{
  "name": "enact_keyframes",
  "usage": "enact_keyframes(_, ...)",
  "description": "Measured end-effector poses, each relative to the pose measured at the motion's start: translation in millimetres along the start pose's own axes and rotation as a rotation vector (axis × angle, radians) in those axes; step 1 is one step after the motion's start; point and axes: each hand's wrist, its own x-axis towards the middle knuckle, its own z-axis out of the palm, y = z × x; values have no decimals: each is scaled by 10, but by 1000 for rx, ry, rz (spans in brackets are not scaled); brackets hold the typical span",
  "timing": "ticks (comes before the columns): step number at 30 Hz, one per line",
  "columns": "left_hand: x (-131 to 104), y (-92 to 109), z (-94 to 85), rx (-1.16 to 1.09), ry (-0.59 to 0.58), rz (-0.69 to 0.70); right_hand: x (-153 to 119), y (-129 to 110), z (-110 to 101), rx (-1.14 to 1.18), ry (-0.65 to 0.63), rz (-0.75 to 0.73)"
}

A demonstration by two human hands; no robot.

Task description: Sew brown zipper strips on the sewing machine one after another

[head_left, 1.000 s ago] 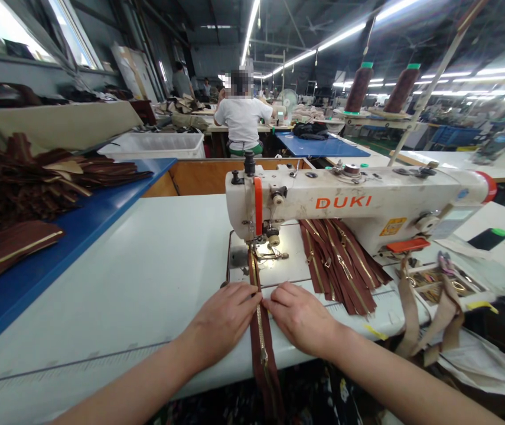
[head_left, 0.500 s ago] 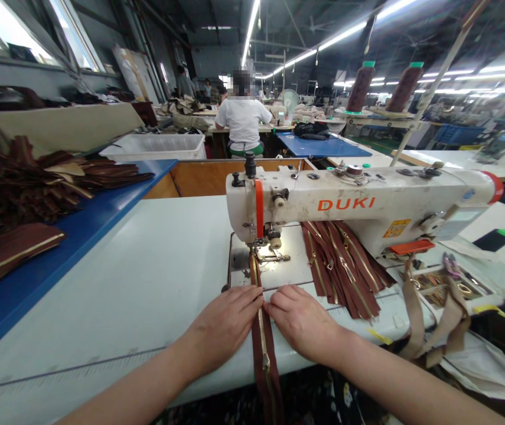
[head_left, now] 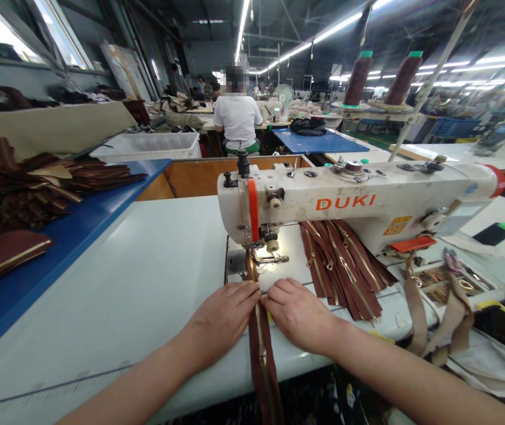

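Note:
A long brown zipper strip (head_left: 261, 348) with gold teeth runs from under the presser foot of the white sewing machine (head_left: 296, 198) down over the table's front edge. My left hand (head_left: 223, 319) pinches its left edge just in front of the needle plate (head_left: 281, 268). On the other edge, my right hand (head_left: 299, 316) has its fingers closed on the same strip, its fingertips close to the left ones. The fingertips are partly hidden. Several more brown zippers (head_left: 345, 265) lie under the machine arm, right of the needle plate.
Brown pieces (head_left: 22, 183) are piled on a blue table (head_left: 97, 206) at left. A parts tray (head_left: 451, 283) and beige straps (head_left: 460, 327) lie at right. Thread cones (head_left: 358, 79) stand behind. A person (head_left: 237, 115) in white sits ahead.
The camera view has shifted slightly, moving most things a little left in the picture. Both hands keep their hold on the zipper strip near the presser foot.

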Motion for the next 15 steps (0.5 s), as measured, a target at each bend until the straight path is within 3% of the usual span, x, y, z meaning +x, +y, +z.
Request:
enact_keyframes(7, 95, -145, 87, 87, 13, -3, 185, 162, 46, -59, 57, 3)
enact_keyframes(15, 72, -212, 217, 127, 28, -99, 382, 301, 85, -83, 75, 75)
